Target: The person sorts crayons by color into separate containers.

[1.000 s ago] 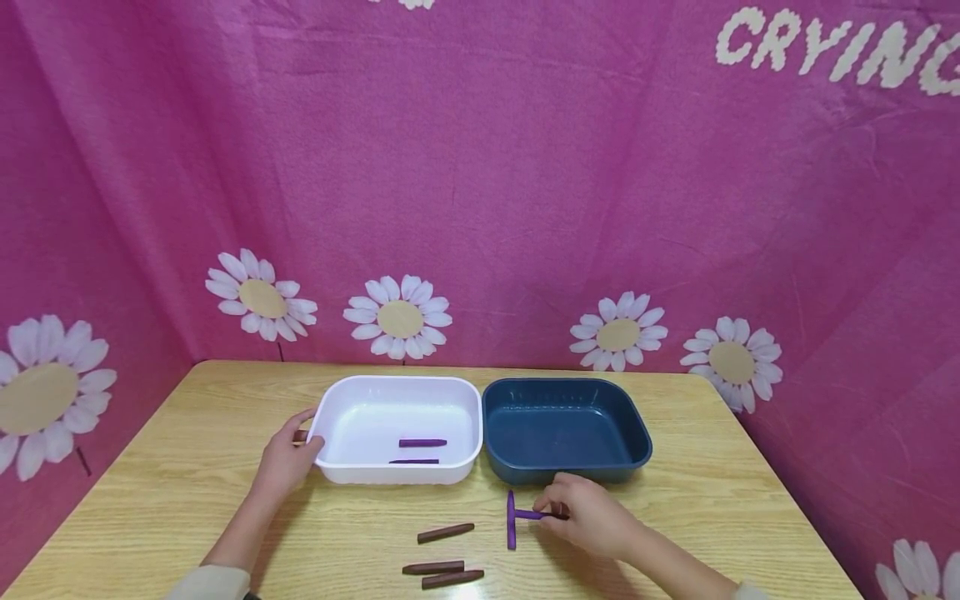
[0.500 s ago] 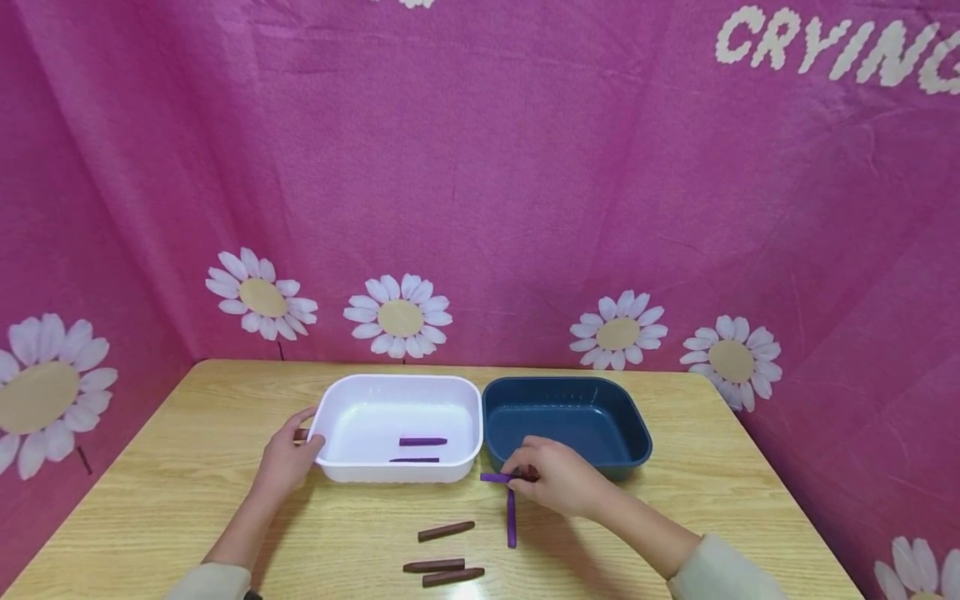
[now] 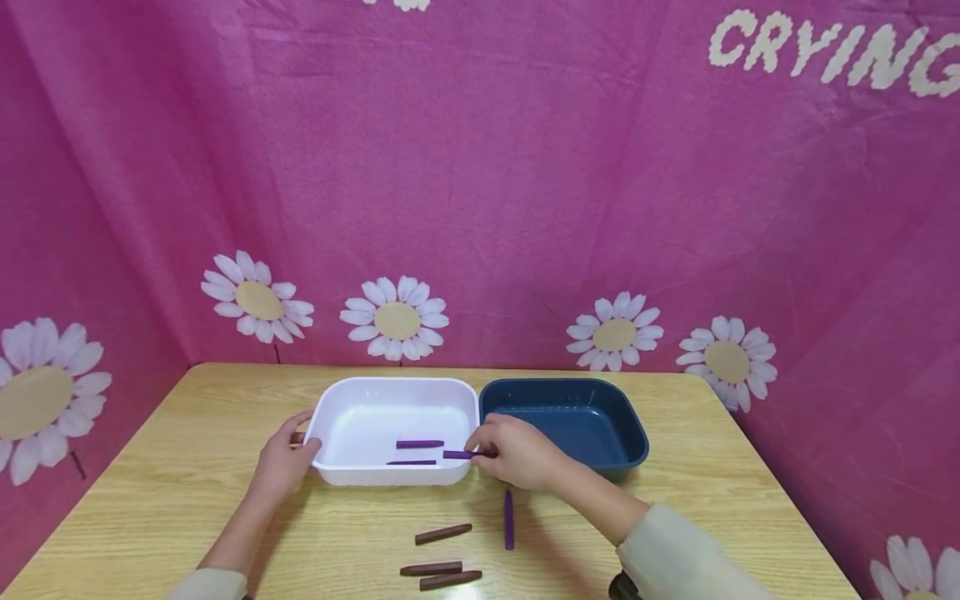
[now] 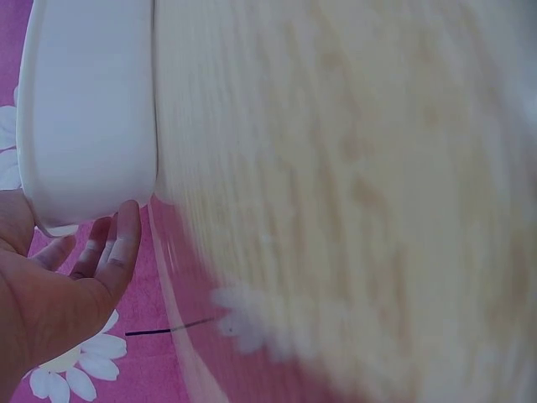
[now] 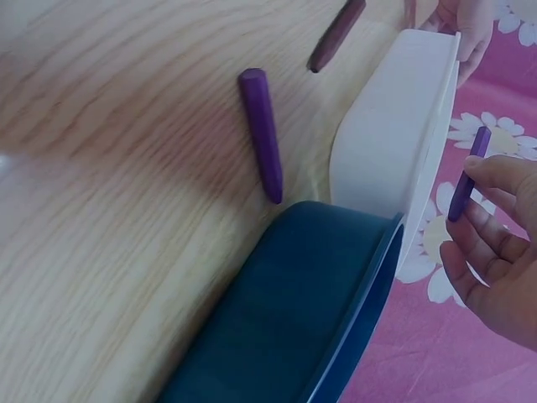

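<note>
In the head view my right hand (image 3: 521, 452) pinches a purple crayon (image 3: 456, 455) above the right side of a white basin (image 3: 393, 477). The right wrist view shows the same crayon (image 5: 468, 176) between thumb and fingertips, over the rim. Two more purple crayons, one farther back (image 3: 420, 444) and one nearer the front wall (image 3: 411, 462), lie inside the basin. My left hand (image 3: 285, 457) grips the basin's left end, thumb at the rim and fingers along the outer wall (image 4: 92, 109). One purple crayon (image 3: 509, 521) lies on the table in front.
A dark blue basin (image 3: 617, 472) stands against the white one's right side, partly behind my right forearm. Several brown crayons (image 3: 443, 534) lie on the wooden table (image 3: 187, 467) near its front. A pink cloth with daisies (image 3: 480, 208) hangs behind.
My right hand has lifted the purple crayon from beside the other one on the table and carried it up and left to above the white basin. The left hand stays put.
</note>
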Motion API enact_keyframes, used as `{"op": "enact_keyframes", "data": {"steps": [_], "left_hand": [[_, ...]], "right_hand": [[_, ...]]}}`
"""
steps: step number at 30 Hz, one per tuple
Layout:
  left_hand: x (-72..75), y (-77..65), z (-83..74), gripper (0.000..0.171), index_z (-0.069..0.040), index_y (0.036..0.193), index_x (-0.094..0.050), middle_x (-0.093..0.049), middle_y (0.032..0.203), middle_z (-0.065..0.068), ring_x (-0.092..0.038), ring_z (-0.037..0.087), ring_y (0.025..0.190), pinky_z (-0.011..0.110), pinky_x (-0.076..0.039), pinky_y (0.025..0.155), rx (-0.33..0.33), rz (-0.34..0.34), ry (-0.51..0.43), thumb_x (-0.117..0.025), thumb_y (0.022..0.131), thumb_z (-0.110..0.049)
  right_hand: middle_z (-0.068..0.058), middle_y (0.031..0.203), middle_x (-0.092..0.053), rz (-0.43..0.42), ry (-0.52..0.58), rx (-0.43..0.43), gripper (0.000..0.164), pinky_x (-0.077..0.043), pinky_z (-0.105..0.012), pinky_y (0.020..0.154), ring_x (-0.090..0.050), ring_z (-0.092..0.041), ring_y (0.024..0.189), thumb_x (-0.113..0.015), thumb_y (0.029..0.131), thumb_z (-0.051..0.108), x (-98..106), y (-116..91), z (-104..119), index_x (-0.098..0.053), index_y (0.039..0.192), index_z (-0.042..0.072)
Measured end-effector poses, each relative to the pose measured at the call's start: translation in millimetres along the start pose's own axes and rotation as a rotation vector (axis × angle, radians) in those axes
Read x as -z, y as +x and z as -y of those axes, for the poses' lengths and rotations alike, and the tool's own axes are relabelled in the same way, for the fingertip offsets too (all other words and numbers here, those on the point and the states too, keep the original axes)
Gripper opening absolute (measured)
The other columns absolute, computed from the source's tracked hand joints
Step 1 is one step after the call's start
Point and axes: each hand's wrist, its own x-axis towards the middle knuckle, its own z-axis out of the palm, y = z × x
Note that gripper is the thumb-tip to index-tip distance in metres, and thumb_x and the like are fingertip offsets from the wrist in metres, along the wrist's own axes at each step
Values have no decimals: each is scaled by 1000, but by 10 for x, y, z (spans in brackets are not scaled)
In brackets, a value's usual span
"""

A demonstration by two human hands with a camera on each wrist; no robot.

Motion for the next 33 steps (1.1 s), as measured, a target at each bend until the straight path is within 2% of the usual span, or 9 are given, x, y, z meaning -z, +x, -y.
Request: {"op": "enact_keyframes", "data": {"steps": [7, 11, 17, 24, 33], "left_hand": [[9, 3, 2, 55, 0, 142, -33, -51, 117, 32, -57, 34, 98, 30, -59, 67, -3, 1, 9, -48, 90, -10], [9, 6, 3, 55, 1, 141, -33, -51, 117, 32, -57, 35, 97, 31, -59, 67, -5, 3, 9, -49, 90, -10], [15, 5, 5, 55, 1, 141, -33, -51, 117, 33, -59, 33, 94, 31, -59, 66, -11, 5, 6, -49, 90, -10], [19, 8, 21, 55, 3, 141, -33, -52, 116, 34, -59, 33, 92, 29, -59, 64, -22, 1, -13, -49, 89, -8], [6, 27, 27, 56, 2, 141, -33, -51, 118, 34, -59, 33, 93, 29, -59, 65, -18, 2, -17, -49, 88, -8]], "right_hand": [[1, 75, -57, -14, -35, 53, 13, -38, -16, 57, -44, -5, 66, -68, 83, 15, -59, 206, 70, -72, 94, 10], [0, 79, -59, 0, -41, 47, 15, -38, -15, 56, -46, -6, 66, -67, 83, 16, -119, 297, 94, -73, 96, 9], [0, 81, -62, 20, -77, 15, 15, -39, -15, 57, -46, -5, 67, -67, 84, 18, -206, 422, 135, -73, 96, 11], [-1, 79, -63, 39, -45, -36, 15, -40, -16, 57, -49, -6, 68, -68, 83, 17, -320, 540, 158, -73, 96, 11], [3, 74, -61, 61, -44, -105, 14, -41, -15, 60, -48, -3, 65, -68, 83, 18, -444, 641, 142, -73, 95, 13]]}}
